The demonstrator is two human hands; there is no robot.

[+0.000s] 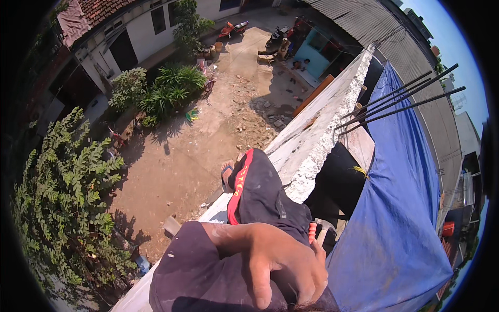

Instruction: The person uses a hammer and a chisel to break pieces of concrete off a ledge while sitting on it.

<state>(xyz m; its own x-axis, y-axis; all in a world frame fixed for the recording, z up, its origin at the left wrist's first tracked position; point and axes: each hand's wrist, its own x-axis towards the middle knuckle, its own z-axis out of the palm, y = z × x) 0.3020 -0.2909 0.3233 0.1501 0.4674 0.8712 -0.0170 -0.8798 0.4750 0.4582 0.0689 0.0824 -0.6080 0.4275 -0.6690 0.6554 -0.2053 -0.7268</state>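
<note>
My left hand (291, 260) reaches across my body at the bottom, thumb apart from the curled fingers. Dark cloth shows in the gap between them, and I see nothing held there. Just beyond its fingers, a hammer (326, 225) with a pale handle and a ridged red-orange grip (312, 232) stick up against my dark trousers. Their lower ends are hidden behind the hand, so whether it touches them is unclear. I cannot make out my right hand. My leg (262, 187), in black trousers with a red stripe, lies along a rough-topped white wall (312, 161).
Bare steel rods (400, 99) jut out over the wall to the right. A blue tarp (384, 229) hangs beside a dark gap. Far below on the left are a dirt yard (182, 171), leafy shrubs (73, 197), rubble (249, 114) and a parked motorcycle (273, 41).
</note>
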